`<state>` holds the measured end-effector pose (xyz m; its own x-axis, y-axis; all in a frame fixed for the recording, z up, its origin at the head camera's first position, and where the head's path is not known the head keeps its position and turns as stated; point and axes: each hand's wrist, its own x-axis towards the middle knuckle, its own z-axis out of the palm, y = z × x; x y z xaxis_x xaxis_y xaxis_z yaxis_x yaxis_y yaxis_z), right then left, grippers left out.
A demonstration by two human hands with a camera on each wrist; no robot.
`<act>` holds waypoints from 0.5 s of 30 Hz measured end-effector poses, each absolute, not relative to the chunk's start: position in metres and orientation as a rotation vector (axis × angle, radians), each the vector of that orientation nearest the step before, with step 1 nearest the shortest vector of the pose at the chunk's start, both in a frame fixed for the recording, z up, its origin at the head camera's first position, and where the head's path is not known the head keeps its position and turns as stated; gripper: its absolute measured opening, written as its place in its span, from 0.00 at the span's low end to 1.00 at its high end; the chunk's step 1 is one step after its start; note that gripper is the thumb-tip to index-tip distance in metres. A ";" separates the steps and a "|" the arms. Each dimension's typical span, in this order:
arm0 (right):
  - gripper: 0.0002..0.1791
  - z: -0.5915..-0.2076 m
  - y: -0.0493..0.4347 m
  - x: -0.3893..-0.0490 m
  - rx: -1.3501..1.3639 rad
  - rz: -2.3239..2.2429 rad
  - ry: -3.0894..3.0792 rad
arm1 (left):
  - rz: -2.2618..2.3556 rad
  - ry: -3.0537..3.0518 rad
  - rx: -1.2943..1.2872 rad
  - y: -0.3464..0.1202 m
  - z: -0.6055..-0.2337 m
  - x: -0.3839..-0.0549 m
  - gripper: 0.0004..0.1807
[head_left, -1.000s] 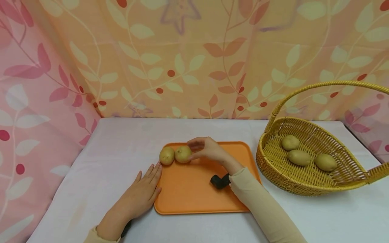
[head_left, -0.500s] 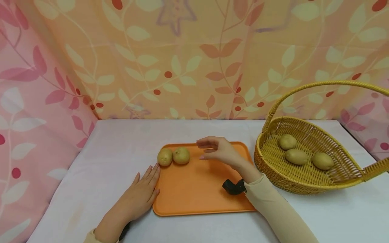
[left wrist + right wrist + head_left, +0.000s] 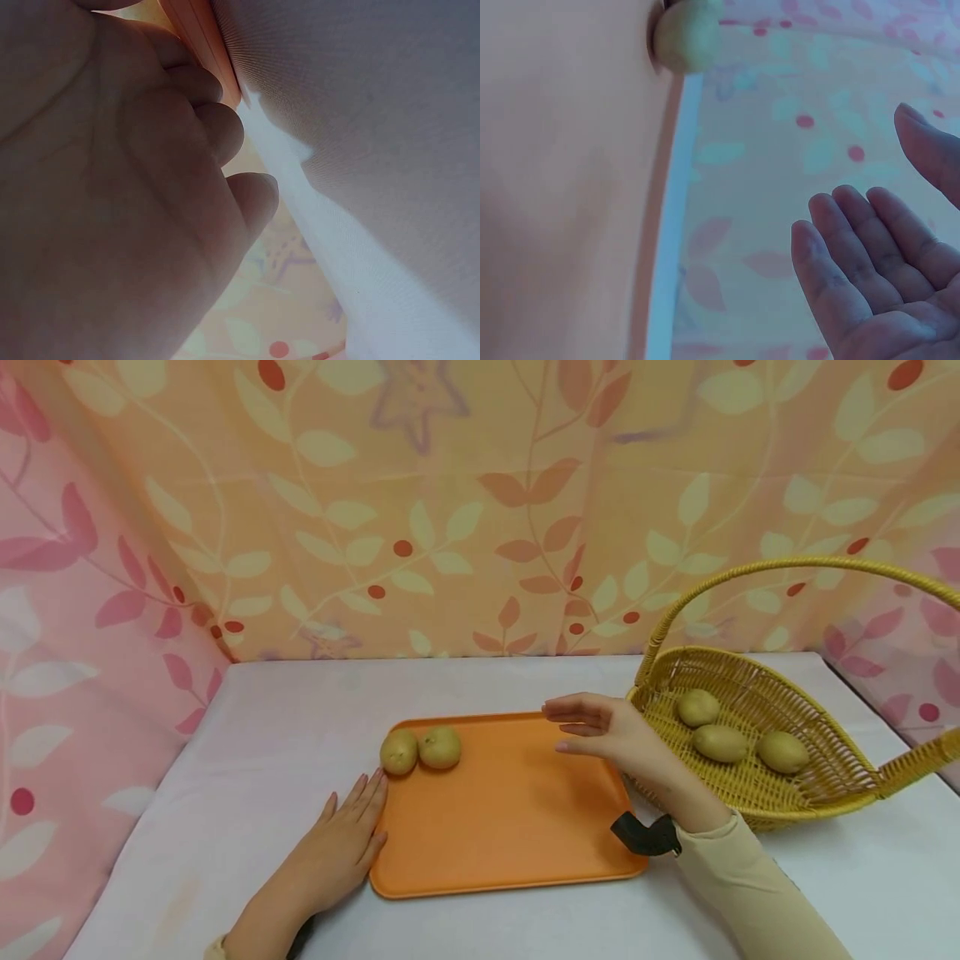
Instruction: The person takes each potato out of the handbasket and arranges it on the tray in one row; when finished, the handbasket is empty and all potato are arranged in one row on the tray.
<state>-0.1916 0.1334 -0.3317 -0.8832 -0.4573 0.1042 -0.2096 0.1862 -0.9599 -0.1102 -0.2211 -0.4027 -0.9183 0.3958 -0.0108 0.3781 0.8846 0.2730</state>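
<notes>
Two potatoes, a left one (image 3: 399,752) and a right one (image 3: 440,747), lie side by side in the far left corner of an orange tray (image 3: 502,818). My left hand (image 3: 336,853) rests along the tray's left edge, its fingers extended toward the left potato. Above the tray's right side hovers my right hand (image 3: 611,732), holding nothing, its fingers loosely bent and apart from the thumb. The right wrist view shows that same right hand (image 3: 885,262) with a bare palm, and a blurred potato (image 3: 686,36) at the tray's far end.
A yellow wicker basket (image 3: 832,735) with a tall handle stands right of the tray. Inside it lie three potatoes: one at the back (image 3: 697,707), one in the middle (image 3: 720,743) and one at right (image 3: 782,752). Patterned cloth (image 3: 450,527) hangs behind the white table (image 3: 315,693).
My right hand has let go of the right potato and moved right across the tray toward the basket. The left hand stays at the tray's edge. The head view has shifted slightly.
</notes>
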 end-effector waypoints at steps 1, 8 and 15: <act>0.27 -0.330 0.139 -0.190 -0.640 -1.767 2.271 | 0.412 2.987 0.614 -0.221 -0.403 -0.110 0.33; 0.25 -0.321 0.181 -0.173 -0.630 -1.815 2.351 | 0.420 3.004 0.628 -0.221 -0.405 -0.110 0.33; 0.23 -0.316 0.218 -0.160 -0.545 -1.816 2.476 | 0.437 3.005 0.638 -0.222 -0.403 -0.110 0.33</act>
